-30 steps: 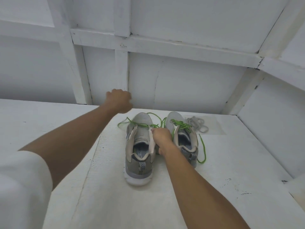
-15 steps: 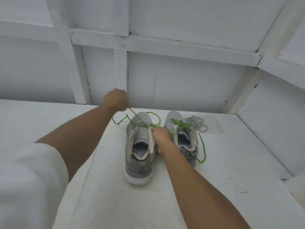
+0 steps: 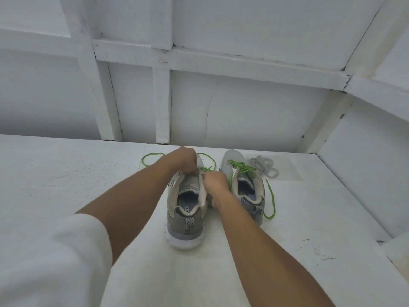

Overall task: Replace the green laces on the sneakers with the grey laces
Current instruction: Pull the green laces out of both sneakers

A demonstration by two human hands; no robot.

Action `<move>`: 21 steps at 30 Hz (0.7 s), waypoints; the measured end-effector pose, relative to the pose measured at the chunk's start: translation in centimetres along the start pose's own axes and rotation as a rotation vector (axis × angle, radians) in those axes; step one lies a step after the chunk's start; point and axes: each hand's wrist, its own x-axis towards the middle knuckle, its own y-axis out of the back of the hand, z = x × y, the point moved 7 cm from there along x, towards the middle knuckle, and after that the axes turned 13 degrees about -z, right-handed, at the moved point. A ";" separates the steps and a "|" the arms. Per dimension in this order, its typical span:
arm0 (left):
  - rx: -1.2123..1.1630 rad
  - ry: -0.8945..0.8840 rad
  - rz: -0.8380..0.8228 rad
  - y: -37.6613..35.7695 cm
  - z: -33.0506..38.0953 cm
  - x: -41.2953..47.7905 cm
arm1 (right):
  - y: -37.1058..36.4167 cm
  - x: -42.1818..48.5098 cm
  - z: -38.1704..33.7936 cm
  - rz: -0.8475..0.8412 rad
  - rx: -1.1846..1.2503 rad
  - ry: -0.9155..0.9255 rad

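Two grey sneakers stand side by side on the white table, heels toward me. The left sneaker (image 3: pixel 186 218) has its green lace (image 3: pixel 152 155) mostly pulled loose, looping on the table beyond the toe. My left hand (image 3: pixel 182 159) is over its tongue, fingers curled down at the eyelets on the green lace. My right hand (image 3: pixel 215 182) grips the right collar edge of that same sneaker. The right sneaker (image 3: pixel 247 191) keeps its green lace (image 3: pixel 242 168) threaded, one end trailing down its right side. A heap of grey laces (image 3: pixel 264 166) lies just past it.
The white table (image 3: pixel 309 218) is boxed in by white panelled walls at the back and right. A clear plastic sheet (image 3: pixel 287 167) lies under the grey laces. My white sleeve (image 3: pixel 44 262) fills the lower left.
My left hand, which had pulled the green lace up and away to the far left, has come back down to the left sneaker's eyelets. The loose lace now lies slack on the table.
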 end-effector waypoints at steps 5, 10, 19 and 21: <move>-0.013 0.041 0.132 2.3 -2.0 -0.8 | -0.1 0.3 0.1 -0.009 0.048 0.016; -0.083 0.222 0.375 6.8 -8.3 -3.2 | -0.2 0.1 0.3 -0.011 0.100 -0.004; -0.085 0.318 0.295 5.7 -10.1 -3.7 | -0.2 0.5 0.5 0.013 0.061 0.006; -0.088 0.300 0.294 5.7 -9.2 -3.6 | -0.1 0.0 0.3 0.018 0.071 0.004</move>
